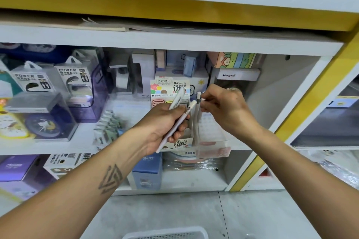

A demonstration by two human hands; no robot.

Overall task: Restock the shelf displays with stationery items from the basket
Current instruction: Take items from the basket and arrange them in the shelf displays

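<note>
Head view.

Left hand [165,122]: raised in front of the middle shelf, grip curled round two pale pens [179,120] that slant up to the right; one has a white cap at its upper end, the other carries dark print along its barrel.

Right hand [223,108]: raised just right of the left hand, fingertips pinching the top of a single white pen [198,120] that stands nearly upright.

Display box [172,87]: white card box printed "0.7 HB" and "100", standing on the middle shelf directly behind the left hand; rounded lead cases show in its open top. The upright pen stands just beside its right wall, at a clear plastic holder [211,137]; whether the tip is inside that holder cannot be told.

Shelf [174,40]: white boards with yellow edging. Left part carries clear packs marked "POWER BANK" [68,81], a purple box and small folded items. A white box marked "Henghui" [236,74] sits at the back right.

Lower shelf: a blue box [147,170], barcoded cartons, wrapped goods.

Basket [167,234]: white mesh rim at the bottom edge, on the grey floor, well apart from both hands.
</note>
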